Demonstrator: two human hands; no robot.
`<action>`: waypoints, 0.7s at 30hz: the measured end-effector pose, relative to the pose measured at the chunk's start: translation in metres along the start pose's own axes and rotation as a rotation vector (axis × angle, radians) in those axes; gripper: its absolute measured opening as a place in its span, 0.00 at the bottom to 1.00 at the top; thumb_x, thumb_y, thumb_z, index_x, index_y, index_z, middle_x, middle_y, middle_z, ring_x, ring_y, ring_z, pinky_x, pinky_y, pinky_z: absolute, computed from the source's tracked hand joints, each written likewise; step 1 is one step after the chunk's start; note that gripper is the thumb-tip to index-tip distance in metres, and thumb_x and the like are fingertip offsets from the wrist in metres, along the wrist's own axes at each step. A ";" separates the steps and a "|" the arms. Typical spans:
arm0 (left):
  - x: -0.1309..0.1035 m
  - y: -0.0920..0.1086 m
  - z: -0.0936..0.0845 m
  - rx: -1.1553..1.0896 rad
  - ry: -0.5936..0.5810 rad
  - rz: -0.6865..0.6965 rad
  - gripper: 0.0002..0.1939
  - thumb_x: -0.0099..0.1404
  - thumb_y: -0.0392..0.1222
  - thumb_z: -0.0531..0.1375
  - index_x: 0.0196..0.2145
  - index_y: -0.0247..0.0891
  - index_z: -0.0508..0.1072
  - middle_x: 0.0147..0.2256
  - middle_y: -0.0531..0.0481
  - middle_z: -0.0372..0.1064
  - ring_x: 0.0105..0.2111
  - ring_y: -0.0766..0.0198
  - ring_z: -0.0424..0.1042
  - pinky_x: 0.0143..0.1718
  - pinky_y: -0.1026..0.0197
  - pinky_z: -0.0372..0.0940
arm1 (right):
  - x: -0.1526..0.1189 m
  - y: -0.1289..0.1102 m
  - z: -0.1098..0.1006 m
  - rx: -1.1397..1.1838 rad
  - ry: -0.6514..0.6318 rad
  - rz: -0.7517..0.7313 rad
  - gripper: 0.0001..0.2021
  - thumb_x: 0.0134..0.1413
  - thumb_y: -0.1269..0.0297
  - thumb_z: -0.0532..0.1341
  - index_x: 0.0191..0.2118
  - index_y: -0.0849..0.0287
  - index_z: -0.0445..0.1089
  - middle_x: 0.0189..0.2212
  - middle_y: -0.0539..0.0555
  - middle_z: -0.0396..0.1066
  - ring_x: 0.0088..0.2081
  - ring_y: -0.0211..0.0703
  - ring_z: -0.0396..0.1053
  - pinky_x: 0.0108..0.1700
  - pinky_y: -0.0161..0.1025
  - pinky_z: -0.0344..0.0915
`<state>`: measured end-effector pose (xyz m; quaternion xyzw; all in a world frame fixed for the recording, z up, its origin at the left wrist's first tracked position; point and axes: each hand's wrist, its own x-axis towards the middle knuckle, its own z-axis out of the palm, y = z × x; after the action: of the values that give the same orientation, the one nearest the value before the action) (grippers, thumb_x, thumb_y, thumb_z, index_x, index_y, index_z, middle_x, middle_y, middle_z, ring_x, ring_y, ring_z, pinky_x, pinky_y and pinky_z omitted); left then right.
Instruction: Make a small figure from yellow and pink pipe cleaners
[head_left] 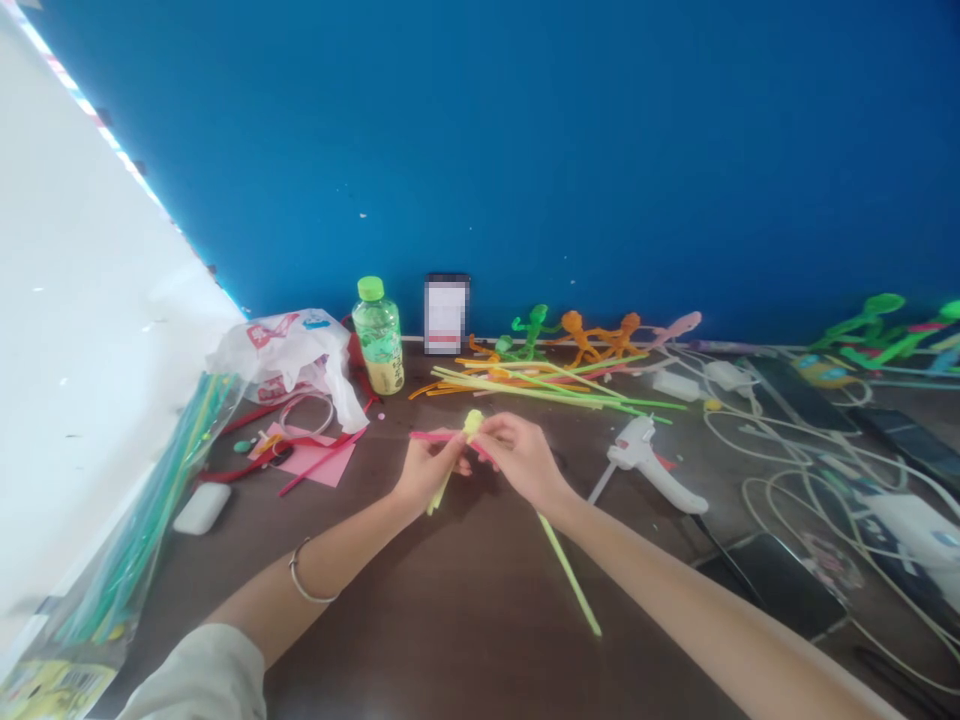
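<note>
Over the middle of the table, my left hand [429, 472] pinches a small yellow pipe-cleaner piece with a rounded, coiled top [473, 421]. Yellow stems [438, 498] hang down below the left fingers. A pink pipe cleaner [429, 436] crosses just under the coil, one end pointing left past the left hand. My right hand [525, 460] is closed on the pink pipe cleaner close to the coil, its fingertips almost touching the left ones. Another length of yellow pipe cleaner [571, 580] slants out from beneath the right wrist; its upper end is hidden.
Loose pipe cleaners [525, 385] lie behind the hands, before finished orange figures [585, 338]. A white glue gun [645, 460] with its cord is at the right, near tangled cables [757, 500]. Leftward are a bottle [379, 345], a plastic bag [292, 345] and pink paper [319, 462].
</note>
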<state>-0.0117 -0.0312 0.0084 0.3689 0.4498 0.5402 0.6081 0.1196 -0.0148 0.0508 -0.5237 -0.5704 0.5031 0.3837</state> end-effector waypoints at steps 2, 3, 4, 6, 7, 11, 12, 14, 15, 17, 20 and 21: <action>0.000 0.000 -0.001 -0.012 -0.003 -0.014 0.18 0.49 0.50 0.62 0.28 0.30 0.72 0.19 0.52 0.66 0.17 0.72 0.64 0.21 0.66 0.65 | 0.000 -0.001 0.000 0.144 0.008 0.117 0.09 0.39 0.64 0.63 0.26 0.61 0.64 0.18 0.48 0.68 0.18 0.33 0.64 0.20 0.31 0.59; 0.000 -0.001 -0.001 -0.022 -0.002 -0.021 0.18 0.49 0.50 0.62 0.28 0.30 0.72 0.19 0.52 0.66 0.18 0.72 0.64 0.21 0.66 0.65 | 0.000 -0.001 0.000 0.212 0.000 0.178 0.09 0.37 0.64 0.64 0.26 0.62 0.65 0.17 0.47 0.67 0.17 0.31 0.62 0.19 0.30 0.58; 0.000 -0.001 -0.002 -0.032 -0.009 -0.028 0.18 0.49 0.50 0.62 0.29 0.30 0.72 0.20 0.53 0.66 0.18 0.72 0.64 0.21 0.66 0.65 | 0.001 0.000 0.000 0.283 -0.026 0.246 0.10 0.36 0.65 0.66 0.25 0.62 0.65 0.16 0.46 0.66 0.17 0.30 0.61 0.19 0.29 0.57; 0.001 -0.003 -0.004 -0.056 -0.035 -0.038 0.18 0.50 0.50 0.62 0.30 0.30 0.72 0.20 0.52 0.66 0.18 0.72 0.64 0.21 0.67 0.64 | 0.003 0.003 0.000 0.427 -0.109 0.369 0.11 0.33 0.67 0.67 0.24 0.63 0.65 0.14 0.45 0.63 0.16 0.27 0.57 0.18 0.27 0.55; 0.002 -0.004 -0.005 -0.069 -0.050 -0.040 0.18 0.50 0.50 0.62 0.29 0.30 0.72 0.21 0.52 0.66 0.18 0.72 0.64 0.21 0.67 0.63 | 0.003 0.004 0.000 0.484 -0.145 0.402 0.11 0.32 0.67 0.68 0.23 0.63 0.65 0.14 0.44 0.61 0.15 0.26 0.56 0.17 0.27 0.54; 0.005 -0.005 -0.007 -0.095 -0.069 -0.055 0.17 0.49 0.51 0.62 0.25 0.31 0.71 0.20 0.53 0.65 0.17 0.74 0.63 0.21 0.69 0.60 | 0.002 0.012 0.003 0.453 -0.061 0.262 0.13 0.32 0.61 0.68 0.23 0.62 0.66 0.14 0.45 0.63 0.16 0.28 0.58 0.16 0.27 0.53; 0.006 -0.005 -0.008 -0.101 -0.061 -0.068 0.17 0.49 0.51 0.62 0.24 0.31 0.71 0.19 0.53 0.65 0.17 0.74 0.62 0.20 0.70 0.59 | 0.000 0.013 0.005 0.384 -0.012 0.189 0.13 0.33 0.59 0.68 0.24 0.62 0.67 0.14 0.46 0.64 0.16 0.30 0.59 0.16 0.28 0.54; 0.007 -0.005 -0.008 -0.128 -0.037 -0.095 0.17 0.49 0.51 0.62 0.23 0.31 0.71 0.19 0.53 0.65 0.17 0.75 0.61 0.20 0.70 0.58 | -0.004 0.016 0.009 0.249 0.061 0.067 0.15 0.34 0.56 0.67 0.26 0.63 0.69 0.14 0.47 0.65 0.15 0.32 0.59 0.16 0.30 0.54; 0.007 -0.005 -0.008 -0.145 -0.025 -0.105 0.17 0.49 0.51 0.62 0.23 0.31 0.71 0.19 0.54 0.65 0.17 0.76 0.61 0.20 0.71 0.58 | -0.005 0.018 0.012 0.201 0.084 0.035 0.15 0.35 0.56 0.66 0.27 0.63 0.69 0.14 0.48 0.65 0.15 0.32 0.59 0.15 0.31 0.54; 0.008 -0.005 -0.008 -0.175 -0.007 -0.108 0.16 0.48 0.50 0.63 0.23 0.31 0.71 0.20 0.54 0.65 0.17 0.76 0.61 0.20 0.71 0.57 | -0.008 0.021 0.018 0.174 0.114 0.039 0.16 0.36 0.54 0.65 0.28 0.63 0.70 0.13 0.48 0.64 0.14 0.32 0.58 0.15 0.31 0.53; 0.008 -0.005 -0.006 -0.182 0.017 -0.077 0.16 0.48 0.49 0.63 0.23 0.31 0.71 0.19 0.54 0.65 0.17 0.76 0.60 0.21 0.70 0.57 | -0.010 0.027 0.028 0.290 0.126 0.124 0.17 0.37 0.53 0.64 0.28 0.64 0.70 0.12 0.47 0.63 0.14 0.31 0.56 0.15 0.30 0.51; 0.007 -0.005 -0.006 -0.168 0.026 -0.061 0.15 0.48 0.49 0.63 0.23 0.31 0.71 0.19 0.54 0.64 0.17 0.76 0.60 0.21 0.70 0.57 | -0.011 0.028 0.030 0.359 0.120 0.152 0.17 0.37 0.53 0.64 0.29 0.65 0.70 0.13 0.47 0.63 0.14 0.31 0.56 0.15 0.30 0.50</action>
<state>-0.0154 -0.0249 0.0013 0.2956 0.4220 0.5618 0.6472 0.0981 -0.0320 0.0185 -0.5177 -0.4065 0.5919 0.4652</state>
